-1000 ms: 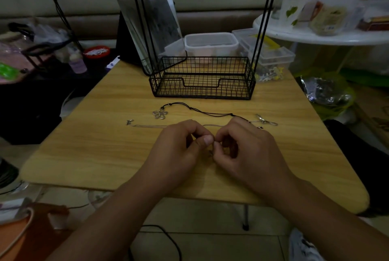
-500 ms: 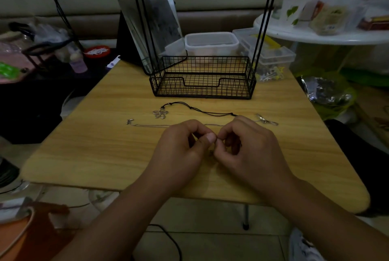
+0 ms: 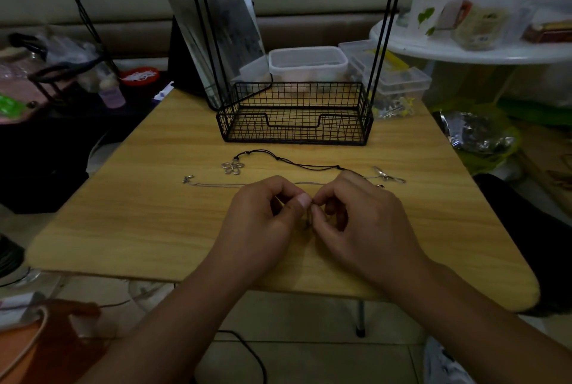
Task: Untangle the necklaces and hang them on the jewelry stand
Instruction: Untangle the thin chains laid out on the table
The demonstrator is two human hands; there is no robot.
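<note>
A black cord necklace (image 3: 297,164) with a silver flower pendant (image 3: 232,168) lies on the wooden table (image 3: 139,204). A thin silver chain (image 3: 216,185) runs left to a small clasp (image 3: 187,179); its right part ends near a silver pendant (image 3: 388,175). My left hand (image 3: 263,219) and my right hand (image 3: 359,219) meet at the table's middle, fingertips pinching the chain between them. The pinched spot is mostly hidden by my fingers. The black wire jewelry stand (image 3: 294,117) with a basket base stands behind, its hooks at the top edge.
A tilted mirror (image 3: 216,21) leans behind the stand's left post. Clear plastic boxes (image 3: 308,63) sit at the table's back. A white round side table (image 3: 464,49) with jars is at the right, and cluttered dark surfaces at the left.
Both hands stay together over the chain; the fingers shift only slightly. The necklaces on the table lie as before.
</note>
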